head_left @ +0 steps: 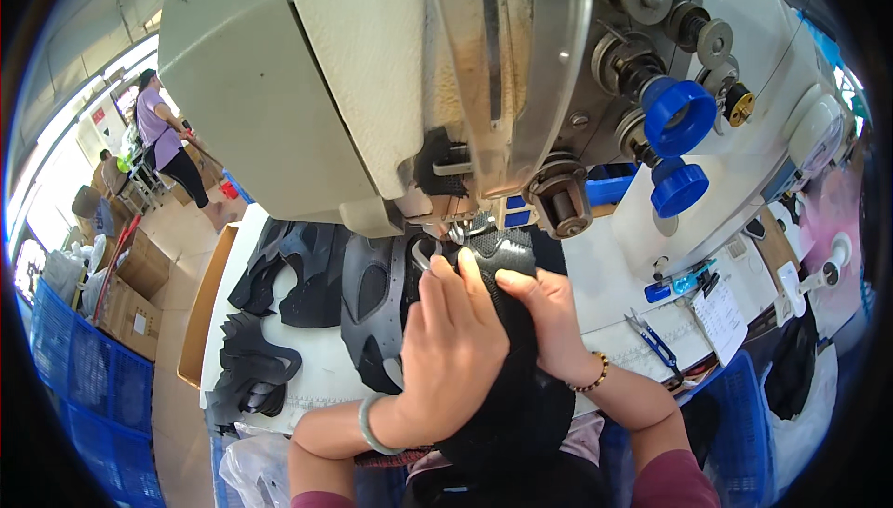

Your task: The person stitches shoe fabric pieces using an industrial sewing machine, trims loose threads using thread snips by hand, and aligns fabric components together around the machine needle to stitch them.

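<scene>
Both hands' grip, left hand, right hand, pressing black shoe upper

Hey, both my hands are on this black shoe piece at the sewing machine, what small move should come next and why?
Probably nudge the black shoe piece a little further toward the machine's foot. Its front edge already sits right at the foot, and the left hand and right hand press flat on it, placed to guide it. Keep the fingers back, since they lie close to the foot.

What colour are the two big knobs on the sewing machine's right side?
Bright blue; both knobs show clearly in the head view.
</scene>
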`<act>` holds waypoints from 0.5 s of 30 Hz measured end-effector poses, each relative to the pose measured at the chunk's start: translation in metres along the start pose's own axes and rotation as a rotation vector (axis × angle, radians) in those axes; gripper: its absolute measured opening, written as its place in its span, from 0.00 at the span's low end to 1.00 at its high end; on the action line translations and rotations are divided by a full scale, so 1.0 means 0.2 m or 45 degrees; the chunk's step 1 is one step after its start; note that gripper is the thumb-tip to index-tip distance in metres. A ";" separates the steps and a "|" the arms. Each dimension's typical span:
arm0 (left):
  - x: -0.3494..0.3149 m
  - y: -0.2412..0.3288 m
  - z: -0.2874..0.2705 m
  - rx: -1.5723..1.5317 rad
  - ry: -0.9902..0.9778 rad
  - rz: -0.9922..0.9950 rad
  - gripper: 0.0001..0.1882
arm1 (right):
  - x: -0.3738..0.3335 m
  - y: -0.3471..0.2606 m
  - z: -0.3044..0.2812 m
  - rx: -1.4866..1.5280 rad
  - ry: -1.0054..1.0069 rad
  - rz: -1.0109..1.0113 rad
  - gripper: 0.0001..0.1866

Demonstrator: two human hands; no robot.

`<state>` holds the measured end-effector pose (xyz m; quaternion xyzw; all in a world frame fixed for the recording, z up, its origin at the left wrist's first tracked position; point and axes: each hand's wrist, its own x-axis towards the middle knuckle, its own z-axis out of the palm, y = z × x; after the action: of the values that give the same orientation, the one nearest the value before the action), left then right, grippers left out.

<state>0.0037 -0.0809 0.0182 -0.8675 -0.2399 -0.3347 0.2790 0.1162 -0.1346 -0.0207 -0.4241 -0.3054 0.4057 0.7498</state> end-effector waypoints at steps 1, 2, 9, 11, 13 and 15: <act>0.00 0.03 0.00 0.078 -0.002 -0.005 0.21 | 0.01 -0.01 -0.02 -0.059 -0.020 -0.032 0.11; -0.01 0.03 0.00 0.097 0.007 0.002 0.19 | 0.02 -0.01 -0.02 -0.054 -0.002 -0.076 0.11; -0.01 -0.16 -0.02 -0.747 0.053 -0.014 0.11 | 0.08 -0.12 -0.07 -0.122 -0.132 0.014 0.11; -0.03 -0.25 -0.01 -0.918 -0.096 -0.075 0.15 | 0.10 -0.12 -0.09 -0.051 -0.145 0.068 0.11; -0.02 -0.32 0.05 -1.108 -0.117 0.109 0.21 | 0.11 -0.12 -0.12 -0.067 -0.164 0.089 0.10; -0.06 -0.35 0.12 -1.124 -0.146 0.136 0.26 | 0.13 -0.12 -0.11 -0.075 -0.183 0.036 0.09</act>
<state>-0.0364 -0.0176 0.0181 -0.9318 -0.0442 -0.3416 -0.1147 0.1547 -0.1292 -0.0062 -0.4200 -0.3643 0.4367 0.7073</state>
